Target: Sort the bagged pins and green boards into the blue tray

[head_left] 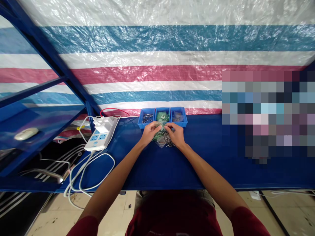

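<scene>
Over the blue table, my left hand (150,131) and my right hand (176,133) are close together, with fingertips pinching a small clear plastic bag (162,124) from either side. What the bag contains is too small to make out. Just below it lies a loose pile of green packets (157,136), another clear bag (161,141) and thin metal pieces (169,142). Behind my hands stand three joined blue bins: the left bin (143,125) holds slim metal pieces, the middle bin (162,109) green packets, the right bin (182,124) clear bags with greyish contents.
To the left, a white power strip (98,139) with plugged-in chargers lies beside looped white cables (81,188). A blue metal frame (49,55) rises there, near a white computer mouse (26,133). A striped plastic sheet (152,73) hangs behind the table (209,170). The right side is pixelated.
</scene>
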Demonstrator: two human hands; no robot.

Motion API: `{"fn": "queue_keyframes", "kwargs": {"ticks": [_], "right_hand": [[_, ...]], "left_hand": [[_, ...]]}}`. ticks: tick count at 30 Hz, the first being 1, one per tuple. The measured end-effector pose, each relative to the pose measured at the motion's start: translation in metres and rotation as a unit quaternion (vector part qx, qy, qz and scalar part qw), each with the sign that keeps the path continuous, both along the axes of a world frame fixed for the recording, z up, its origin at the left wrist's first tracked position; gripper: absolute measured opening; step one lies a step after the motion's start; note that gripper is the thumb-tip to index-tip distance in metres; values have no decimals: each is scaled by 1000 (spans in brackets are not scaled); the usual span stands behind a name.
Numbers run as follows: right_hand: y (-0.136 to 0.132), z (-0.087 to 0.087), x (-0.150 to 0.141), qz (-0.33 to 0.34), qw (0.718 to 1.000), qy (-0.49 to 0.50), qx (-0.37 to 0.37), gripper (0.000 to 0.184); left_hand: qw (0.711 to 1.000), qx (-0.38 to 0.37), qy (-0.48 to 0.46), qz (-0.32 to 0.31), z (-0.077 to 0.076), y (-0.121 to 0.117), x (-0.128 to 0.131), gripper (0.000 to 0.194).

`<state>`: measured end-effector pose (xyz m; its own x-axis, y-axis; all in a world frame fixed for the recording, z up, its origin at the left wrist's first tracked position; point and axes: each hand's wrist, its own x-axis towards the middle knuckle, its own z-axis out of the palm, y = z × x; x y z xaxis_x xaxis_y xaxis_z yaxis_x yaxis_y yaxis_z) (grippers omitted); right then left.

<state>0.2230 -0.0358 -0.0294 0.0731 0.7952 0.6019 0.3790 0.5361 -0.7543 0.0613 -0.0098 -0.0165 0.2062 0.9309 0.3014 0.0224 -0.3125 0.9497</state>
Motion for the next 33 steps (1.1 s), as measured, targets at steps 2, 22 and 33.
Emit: {"fn": "queue_keyframes", "kwargs": {"ticks": [2, 22, 33], "right_hand": [[-1, 1, 0, 11, 1000, 14, -1, 26], [-1, 1, 0, 3, 1000, 18, -21, 21], [-3, 1, -1, 28, 994, 17, -102, 25]], "left_hand": [[999, -30, -14, -1, 0, -2, 1, 36], [999, 37, 24, 24, -2, 2, -2, 41], [999, 12, 7, 47, 4, -5, 0, 39]]}}
